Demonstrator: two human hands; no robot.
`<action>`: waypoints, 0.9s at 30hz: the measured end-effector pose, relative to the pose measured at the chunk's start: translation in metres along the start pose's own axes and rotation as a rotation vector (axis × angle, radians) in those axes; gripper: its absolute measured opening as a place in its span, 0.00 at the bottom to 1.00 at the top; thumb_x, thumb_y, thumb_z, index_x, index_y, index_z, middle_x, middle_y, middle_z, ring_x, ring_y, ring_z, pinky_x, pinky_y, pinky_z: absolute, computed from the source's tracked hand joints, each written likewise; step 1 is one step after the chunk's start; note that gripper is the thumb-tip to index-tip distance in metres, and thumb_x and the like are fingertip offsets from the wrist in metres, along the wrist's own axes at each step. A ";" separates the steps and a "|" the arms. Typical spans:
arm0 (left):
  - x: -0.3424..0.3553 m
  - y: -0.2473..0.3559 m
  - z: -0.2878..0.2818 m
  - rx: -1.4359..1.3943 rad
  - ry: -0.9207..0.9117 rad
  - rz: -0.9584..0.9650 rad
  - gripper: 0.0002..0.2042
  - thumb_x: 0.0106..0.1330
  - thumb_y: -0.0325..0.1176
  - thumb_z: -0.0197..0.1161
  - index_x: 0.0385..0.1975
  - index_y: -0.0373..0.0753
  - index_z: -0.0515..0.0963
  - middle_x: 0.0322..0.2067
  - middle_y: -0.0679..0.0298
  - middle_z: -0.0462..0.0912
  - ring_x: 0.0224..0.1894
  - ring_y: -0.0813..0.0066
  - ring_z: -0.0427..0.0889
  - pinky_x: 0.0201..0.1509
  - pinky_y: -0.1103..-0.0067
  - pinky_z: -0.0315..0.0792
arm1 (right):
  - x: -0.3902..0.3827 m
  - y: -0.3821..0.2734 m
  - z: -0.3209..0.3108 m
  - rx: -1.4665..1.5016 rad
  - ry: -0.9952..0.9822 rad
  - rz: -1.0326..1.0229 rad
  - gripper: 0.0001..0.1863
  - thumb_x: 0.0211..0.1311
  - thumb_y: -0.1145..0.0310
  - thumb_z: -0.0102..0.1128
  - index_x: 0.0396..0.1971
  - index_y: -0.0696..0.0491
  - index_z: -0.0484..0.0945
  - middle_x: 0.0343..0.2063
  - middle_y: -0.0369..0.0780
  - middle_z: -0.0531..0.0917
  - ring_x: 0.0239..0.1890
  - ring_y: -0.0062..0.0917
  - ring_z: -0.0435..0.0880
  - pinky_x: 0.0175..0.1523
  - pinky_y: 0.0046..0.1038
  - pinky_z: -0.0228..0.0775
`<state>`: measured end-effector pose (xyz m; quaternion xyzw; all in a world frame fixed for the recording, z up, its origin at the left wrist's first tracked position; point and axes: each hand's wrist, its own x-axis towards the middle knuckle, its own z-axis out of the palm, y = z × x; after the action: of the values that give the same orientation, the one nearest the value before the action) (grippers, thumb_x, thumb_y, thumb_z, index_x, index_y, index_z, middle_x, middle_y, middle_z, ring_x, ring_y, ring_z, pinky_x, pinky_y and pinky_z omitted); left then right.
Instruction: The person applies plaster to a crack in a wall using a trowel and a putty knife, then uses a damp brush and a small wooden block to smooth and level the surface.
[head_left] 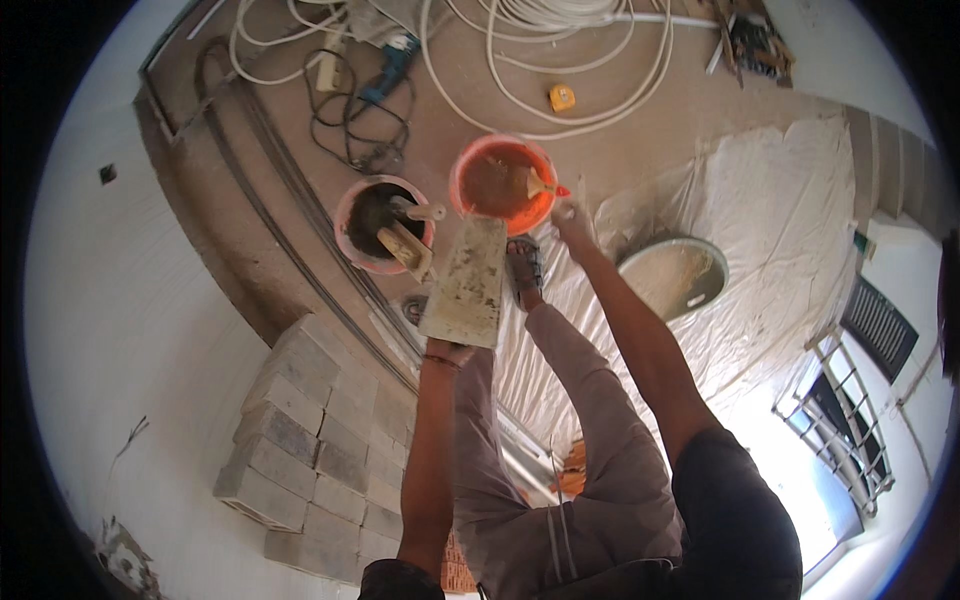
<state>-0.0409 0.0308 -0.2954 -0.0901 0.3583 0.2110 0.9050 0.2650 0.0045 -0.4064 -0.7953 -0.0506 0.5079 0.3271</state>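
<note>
My left hand (450,352) grips the near end of a pale grey building block (466,280), its upper face blotched with darker marks. The far end of the block reaches the near rim of an orange bucket (461,192) holding brownish liquid. Inside that bucket a paintbrush (541,184) leans on the right side, its red-tipped handle at the rim. Just below the handle is my right hand (570,224); its fingers are too small and blurred to tell their grip. Left of the block, a second bucket (345,232) holds a dark mix and handled tools (403,247).
Similar blocks (330,440) are stacked at left. Beyond the buckets lie a corded power tool (392,68), coiled white hose (560,70) and a yellow tape measure (562,97). Plastic sheeting (770,190) covers the right floor, with a round tub (676,278) on it.
</note>
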 end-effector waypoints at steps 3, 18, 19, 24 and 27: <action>-0.031 0.006 0.008 -0.485 -0.363 0.154 0.27 0.70 0.50 0.36 0.64 0.42 0.57 0.63 0.61 0.62 0.64 0.64 0.62 0.67 0.65 0.58 | -0.104 -0.013 0.032 -0.034 -0.630 0.011 0.19 0.60 0.60 0.56 0.48 0.56 0.74 0.36 0.38 0.81 0.39 0.22 0.79 0.47 0.28 0.68; -0.287 0.051 0.129 0.896 0.122 0.526 0.21 0.59 0.41 0.61 0.50 0.39 0.72 0.43 0.59 0.80 0.46 0.66 0.78 0.47 0.67 0.74 | -0.415 -0.238 -0.013 0.051 -0.470 -0.559 0.17 0.64 0.56 0.48 0.47 0.49 0.71 0.40 0.39 0.79 0.47 0.31 0.77 0.47 0.41 0.72; -0.332 0.090 0.129 1.152 0.389 0.482 0.20 0.56 0.38 0.64 0.49 0.40 0.73 0.44 0.60 0.79 0.48 0.68 0.77 0.47 0.66 0.73 | -0.409 -0.247 -0.011 0.000 -0.421 -0.597 0.15 0.64 0.57 0.49 0.46 0.49 0.71 0.40 0.39 0.79 0.46 0.30 0.77 0.46 0.39 0.72; -0.626 0.264 0.126 1.000 1.087 1.572 0.15 0.72 0.42 0.42 0.38 0.39 0.74 0.34 0.62 0.80 0.33 0.74 0.79 0.35 0.76 0.74 | -0.372 -0.294 0.084 0.327 -0.412 -0.233 0.14 0.63 0.62 0.52 0.49 0.44 0.70 0.40 0.35 0.79 0.46 0.23 0.77 0.41 0.37 0.74; -0.775 0.311 0.230 0.317 0.933 1.950 0.20 0.73 0.47 0.40 0.37 0.36 0.73 0.35 0.61 0.79 0.33 0.74 0.77 0.36 0.77 0.73 | -0.287 -0.377 0.123 0.085 -0.446 -0.518 0.20 0.62 0.62 0.56 0.52 0.47 0.65 0.42 0.34 0.74 0.43 0.21 0.75 0.42 0.25 0.71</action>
<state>-0.5458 0.1354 0.4001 0.2790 0.6064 0.7340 0.1251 0.1190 0.2373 -0.0015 -0.6112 -0.3001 0.5707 0.4590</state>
